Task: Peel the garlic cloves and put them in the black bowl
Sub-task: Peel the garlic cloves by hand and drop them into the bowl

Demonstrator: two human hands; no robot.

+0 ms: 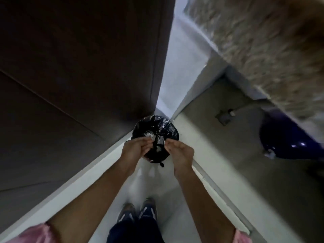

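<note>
Black-lined bin (157, 125) beneath left hand (135, 148), right hand (180, 153)

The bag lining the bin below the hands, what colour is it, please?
Glossy black; the bag shows best in the head view.

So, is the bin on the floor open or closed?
Open: the bin has no lid on, and pale scraps lie inside it.

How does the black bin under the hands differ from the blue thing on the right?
The black bin stands open, lined with crinkled plastic, in the corner; the blue object is smooth, glossy and partly hidden under a speckled ledge. Both are dark and on the floor.
</note>
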